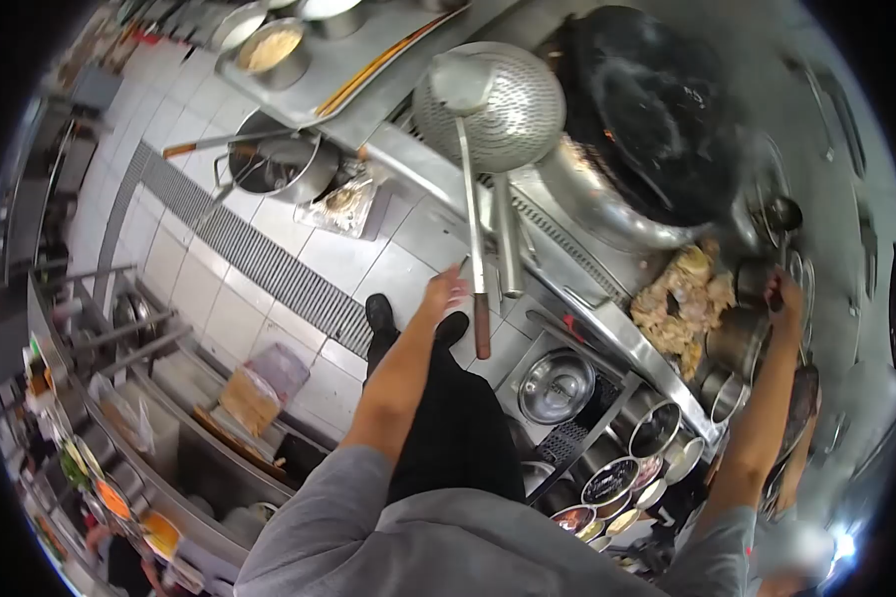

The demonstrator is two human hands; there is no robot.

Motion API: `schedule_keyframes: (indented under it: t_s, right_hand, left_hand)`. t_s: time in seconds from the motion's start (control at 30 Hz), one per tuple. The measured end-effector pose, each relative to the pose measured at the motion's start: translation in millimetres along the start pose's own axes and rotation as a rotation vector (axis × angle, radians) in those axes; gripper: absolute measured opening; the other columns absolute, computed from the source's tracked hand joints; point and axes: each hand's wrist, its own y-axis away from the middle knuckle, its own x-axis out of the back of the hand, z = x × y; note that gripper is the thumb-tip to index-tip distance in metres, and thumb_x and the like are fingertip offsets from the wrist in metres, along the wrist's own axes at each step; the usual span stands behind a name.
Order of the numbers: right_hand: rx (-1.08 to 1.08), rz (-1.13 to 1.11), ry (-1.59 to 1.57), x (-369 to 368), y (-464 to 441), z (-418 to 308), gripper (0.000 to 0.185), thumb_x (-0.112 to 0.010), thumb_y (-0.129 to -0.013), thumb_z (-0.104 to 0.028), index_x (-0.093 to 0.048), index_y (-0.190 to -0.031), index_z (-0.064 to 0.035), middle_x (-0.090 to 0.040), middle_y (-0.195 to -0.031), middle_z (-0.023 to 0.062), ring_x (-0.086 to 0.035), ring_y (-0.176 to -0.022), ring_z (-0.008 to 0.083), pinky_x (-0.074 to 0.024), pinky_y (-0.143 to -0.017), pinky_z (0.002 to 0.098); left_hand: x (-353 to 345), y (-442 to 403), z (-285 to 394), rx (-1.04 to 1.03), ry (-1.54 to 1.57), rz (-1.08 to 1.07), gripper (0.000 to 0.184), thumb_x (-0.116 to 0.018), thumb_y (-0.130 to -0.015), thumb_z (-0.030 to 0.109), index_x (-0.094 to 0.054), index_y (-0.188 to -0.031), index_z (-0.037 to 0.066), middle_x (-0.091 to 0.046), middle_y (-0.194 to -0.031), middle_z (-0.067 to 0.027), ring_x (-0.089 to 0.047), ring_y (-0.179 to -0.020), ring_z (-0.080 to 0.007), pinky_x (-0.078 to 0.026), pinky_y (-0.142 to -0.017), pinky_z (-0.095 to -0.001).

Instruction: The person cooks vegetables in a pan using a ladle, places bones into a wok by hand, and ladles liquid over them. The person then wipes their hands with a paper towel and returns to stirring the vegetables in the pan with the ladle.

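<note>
My right hand (786, 293) is closed around the handle of a dark ladle (784, 213), whose bowl is beside the wok's right rim. Low over the floor, my left hand (446, 288) has its fingers partly spread and holds nothing that I can see. Close to it hangs the wooden-ended handle of a second ladle (474, 229), which rests on a large perforated strainer (516, 104). The big blackened wok (657, 109) sits on the steel range. Between the wok and my right arm is a heap of pale brown food (685, 298), perhaps meat or bones.
Steel pots (735, 333) stand beside the heap. Several seasoning containers (609, 481) and a round lid (557, 386) are below the range edge. A stockpot (314, 169) stands on the tiled floor by a drain grate (219, 234). Another person's arm (798, 453) shows at right.
</note>
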Motion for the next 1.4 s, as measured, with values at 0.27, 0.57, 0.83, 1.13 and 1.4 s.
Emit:
schedule_keyframes:
  t_s: [0.27, 0.57, 0.83, 1.13, 1.4]
  right_hand:
    - [-0.247, -0.413, -0.834, -7.8, 33.2, -26.5, 0.032, -0.042, -0.100, -0.014, -0.042, -0.120, 0.0117, -0.049, -0.071, 0.0024, -0.047, -0.056, 0.0110, -0.0425, -0.048, 0.0244]
    - [-0.332, -0.688, -1.223, -15.0, 165.8, -34.1, 0.042, -0.036, -0.103, -0.023, -0.036, -0.130, 0.0095, -0.049, -0.077, 0.0085, -0.044, -0.052, 0.0109, -0.0374, -0.044, 0.0245]
    - [-0.247, -0.588, -1.093, -57.2, 272.9, -21.3, 0.047, -0.032, -0.104, -0.026, -0.031, -0.135, 0.0093, -0.047, -0.080, 0.0105, -0.039, -0.045, 0.0121, -0.0258, -0.031, 0.0249]
    - [-0.153, -0.435, -0.602, -179.6, 306.8, -17.7, 0.042, -0.032, -0.104, -0.020, -0.034, -0.135, 0.0081, -0.047, -0.072, 0.0044, -0.037, -0.038, 0.0045, -0.0319, -0.026, 0.0189]
    - [0.266, -0.011, 0.047, -258.9, 306.6, 11.8, 0.038, -0.052, -0.097, -0.020, -0.049, -0.130, -0.0009, -0.045, -0.070, -0.0030, -0.035, -0.040, 0.0010, -0.0284, -0.029, 0.0172]
  left_hand:
    - [-38.2, -34.6, -4.0, 0.098, 0.553, -0.136, 0.071, -0.055, -0.082, 0.069, -0.055, -0.114, 0.006, -0.055, -0.096, -0.0034, -0.050, -0.085, -0.0149, -0.042, -0.079, -0.0347]
    - [-38.9, -23.6, 30.4, 0.067, 0.464, -0.176, 0.018, -0.053, -0.094, 0.012, -0.061, -0.109, 0.003, -0.066, -0.090, -0.0099, -0.065, -0.079, -0.0201, -0.057, -0.069, -0.0281]
    - [-69.9, 11.5, 48.9, -0.112, 0.431, 0.163, 0.022, -0.054, -0.089, -0.003, -0.064, -0.109, 0.000, -0.068, -0.088, -0.0059, -0.064, -0.074, -0.0128, -0.053, -0.062, -0.0268]
    - [-24.3, 8.4, 12.7, -0.226, 0.337, 0.024, 0.032, -0.062, -0.089, 0.027, -0.061, -0.115, 0.007, -0.067, -0.091, -0.0041, -0.061, -0.079, -0.0101, -0.045, -0.066, -0.0222]
    - [60.2, -167.8, -42.9, 0.260, 0.242, 0.226, 0.035, -0.052, -0.093, 0.044, -0.063, -0.104, 0.012, -0.063, -0.078, 0.0011, -0.048, -0.062, -0.0098, -0.040, -0.062, -0.0315]
